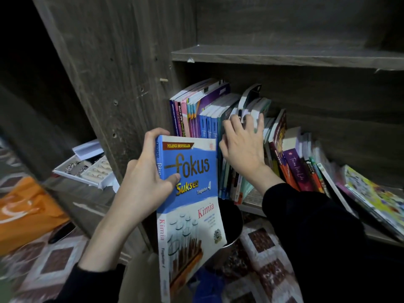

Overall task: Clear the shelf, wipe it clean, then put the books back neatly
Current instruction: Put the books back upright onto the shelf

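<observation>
At shelf point(251, 199) | blue book point(192, 206) spine in left hand point(142, 173) | right hand point(242, 147) on books point(196, 114)

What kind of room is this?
Probably a room at home, perhaps a bedroom: a wooden bookshelf holds school textbooks, a patterned mat covers the floor, and a tray of rings sits nearby.

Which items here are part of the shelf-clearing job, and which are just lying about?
Job: Fokus book in left hand; upright books touched by right hand; leaning books; shelf.
Lying about: orange bag; white tray; metal container.
</observation>
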Available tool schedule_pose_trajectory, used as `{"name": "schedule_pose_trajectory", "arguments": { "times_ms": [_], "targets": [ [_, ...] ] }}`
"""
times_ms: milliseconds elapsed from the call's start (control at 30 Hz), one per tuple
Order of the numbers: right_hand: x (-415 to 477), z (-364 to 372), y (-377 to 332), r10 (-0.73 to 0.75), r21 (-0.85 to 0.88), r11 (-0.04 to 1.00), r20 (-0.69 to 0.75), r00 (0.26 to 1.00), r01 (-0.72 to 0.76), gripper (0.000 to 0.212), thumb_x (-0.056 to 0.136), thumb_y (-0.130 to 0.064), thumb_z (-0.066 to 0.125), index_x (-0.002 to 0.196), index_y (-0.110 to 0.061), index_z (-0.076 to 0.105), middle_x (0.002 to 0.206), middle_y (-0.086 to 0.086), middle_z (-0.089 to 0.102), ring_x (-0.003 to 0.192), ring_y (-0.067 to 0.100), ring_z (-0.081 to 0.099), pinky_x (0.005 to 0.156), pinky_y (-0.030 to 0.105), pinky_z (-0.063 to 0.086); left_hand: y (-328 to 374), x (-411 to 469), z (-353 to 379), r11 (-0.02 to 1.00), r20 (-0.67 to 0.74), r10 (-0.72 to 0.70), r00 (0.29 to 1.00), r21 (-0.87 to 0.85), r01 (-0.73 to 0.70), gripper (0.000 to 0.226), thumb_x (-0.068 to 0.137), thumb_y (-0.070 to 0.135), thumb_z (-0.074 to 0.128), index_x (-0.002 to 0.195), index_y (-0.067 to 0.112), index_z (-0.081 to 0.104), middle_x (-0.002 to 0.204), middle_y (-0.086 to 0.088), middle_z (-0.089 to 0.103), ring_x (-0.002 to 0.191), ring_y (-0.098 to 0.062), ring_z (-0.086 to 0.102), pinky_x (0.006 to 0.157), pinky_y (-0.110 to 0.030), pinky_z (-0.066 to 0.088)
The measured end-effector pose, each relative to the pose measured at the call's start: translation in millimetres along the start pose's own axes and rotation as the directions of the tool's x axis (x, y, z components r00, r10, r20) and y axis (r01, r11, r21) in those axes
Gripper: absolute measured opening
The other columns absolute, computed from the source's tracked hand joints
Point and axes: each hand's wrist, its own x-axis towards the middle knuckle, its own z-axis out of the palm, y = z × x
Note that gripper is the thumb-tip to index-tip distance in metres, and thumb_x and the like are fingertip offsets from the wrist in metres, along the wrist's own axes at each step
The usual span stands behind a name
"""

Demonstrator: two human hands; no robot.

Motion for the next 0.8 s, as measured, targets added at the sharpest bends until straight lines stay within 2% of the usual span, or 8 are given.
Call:
{"name": "schedule_pose_trajectory", "arguments": {
  "times_ms": [100,200,300,400,500,600,700,800],
  "targets": [
    [2.4,-1.1,-4.3,0.056,-0.020,0.998,0.054,0.997,-0.055,0.052,0.080,-0.031,0.057,0.129,-0.013,0.049,0.113,0.011,0.054,0.107,0.035,0.048,0.098,0.061,0.034,0.7,0.6,-3.2,1.000,-0.002,0.010,1.000,-0.010,-0.010,0.071,0.076,0.005,0.075,0.110,0.048,0.029,0.076,0.022,0.061,0.070,0.022,0.054,0.054,0.002,0.037],
    [5.7,-3.2,-6.1,0.057,-0.025,0.998,0.153,0.987,-0.054,0.058,0.086,-0.033,0.051,0.141,-0.020,0.037,0.127,0.012,0.046,0.116,0.034,0.040,0.101,0.061,0.028,0.2,1.7,-6.2,1.000,-0.006,0.008,1.000,-0.017,-0.008,0.073,0.076,0.006,0.076,0.108,0.051,0.029,0.075,0.025,0.061,0.071,0.020,0.056,0.053,0.001,0.038],
    [5.7,-5.8,-3.8,0.050,-0.026,0.999,0.127,0.991,-0.047,0.054,0.085,-0.031,0.053,0.136,-0.016,0.043,0.127,0.013,0.047,0.114,0.035,0.042,0.099,0.059,0.030,2.6,1.3,-8.5,1.000,-0.007,0.007,1.000,-0.017,-0.008,0.073,0.076,0.008,0.076,0.107,0.054,0.028,0.074,0.026,0.061,0.072,0.016,0.057,0.053,-0.001,0.038],
    [3.2,-5.0,0.3,0.050,0.003,0.999,0.072,0.996,-0.050,0.046,0.080,-0.029,0.058,0.122,-0.010,0.052,0.119,0.013,0.053,0.106,0.036,0.046,0.094,0.059,0.036,7.9,0.1,-11.7,1.000,-0.019,0.020,1.000,-0.017,-0.020,0.073,0.076,0.009,0.076,0.106,0.054,0.028,0.076,0.025,0.061,0.077,0.006,0.060,0.057,-0.004,0.038],
    [-0.6,-5.2,8.1,0.042,0.027,0.999,0.002,0.999,-0.042,0.040,0.078,-0.028,0.061,0.111,-0.007,0.054,0.113,0.013,0.055,0.101,0.036,0.048,0.089,0.057,0.041,13.1,1.5,-14.7,0.999,-0.035,0.040,0.999,-0.014,-0.041,0.073,0.075,0.009,0.077,0.105,0.054,0.028,0.075,0.024,0.062,0.073,0.006,0.060,0.059,-0.006,0.039],
    [-5.5,-5.5,14.4,0.029,0.039,0.999,-0.056,0.998,-0.027,0.035,0.080,-0.028,0.052,0.107,-0.007,0.052,0.109,0.013,0.055,0.099,0.035,0.049,0.088,0.055,0.043,18.5,5.0,-17.7,0.998,-0.035,0.060,0.998,-0.006,-0.060,0.074,0.074,0.009,0.077,0.105,0.055,0.029,0.072,0.025,0.062,0.073,0.007,0.060,0.059,-0.006,0.042],
    [-7.1,-6.6,15.0,0.041,0.066,0.997,-0.076,0.996,-0.036,0.037,0.080,-0.030,0.038,0.106,-0.007,0.052,0.106,0.012,0.055,0.096,0.034,0.047,0.087,0.054,0.043,26.6,12.0,-21.2,0.996,-0.024,0.085,0.996,-0.004,-0.085,0.074,0.073,0.008,0.078,0.108,0.054,0.032,0.078,0.032,0.063,0.074,0.001,0.063,0.067,-0.019,0.049],
    [-7.1,-6.6,15.6,0.039,0.067,0.997,-0.070,0.997,-0.034,0.039,0.080,-0.031,0.036,0.107,-0.007,0.053,0.107,0.011,0.055,0.096,0.034,0.048,0.087,0.054,0.043,32.2,23.3,-25.2,0.995,-0.015,0.103,0.995,-0.010,-0.103,0.073,0.073,0.008,0.078,0.110,0.053,0.034,0.078,0.027,0.064,0.083,-0.011,0.064,0.074,-0.031,0.051]
  ]
}}
